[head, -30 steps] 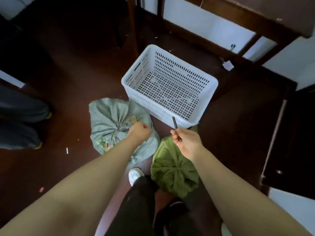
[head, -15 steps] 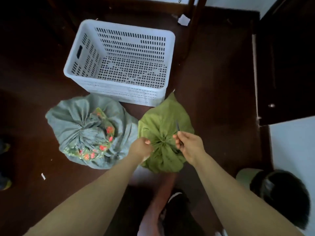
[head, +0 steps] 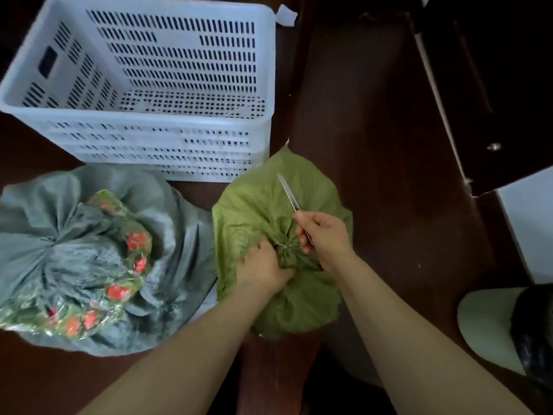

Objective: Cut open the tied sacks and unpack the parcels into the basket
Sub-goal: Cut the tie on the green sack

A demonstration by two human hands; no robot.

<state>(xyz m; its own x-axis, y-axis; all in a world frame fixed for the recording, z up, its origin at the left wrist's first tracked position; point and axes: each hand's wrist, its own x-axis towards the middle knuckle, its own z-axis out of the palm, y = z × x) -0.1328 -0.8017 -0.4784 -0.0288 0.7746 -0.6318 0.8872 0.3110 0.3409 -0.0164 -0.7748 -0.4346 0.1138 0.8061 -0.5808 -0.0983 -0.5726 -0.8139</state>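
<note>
Left hand (head: 263, 265) grips the green sack's (head: 281, 202) tied neck taut; right hand (head: 321, 235) pinches a knife (head: 288, 193), blade pointing away.

We see a dark brown floor (head: 374, 139), a dark cabinet (head: 493, 85) at upper right, a white paper scrap (head: 285, 15), and a pale bin (head: 484, 324) with black liner (head: 535, 333)

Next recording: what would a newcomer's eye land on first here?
At centre frame, the left hand grips the gathered neck of the green sack. The right hand holds a thin blade beside the knot, its tip pointing toward the white basket behind. A grey sack lies to the left on the floor, with a clear packet showing red spots on top of it.
</note>
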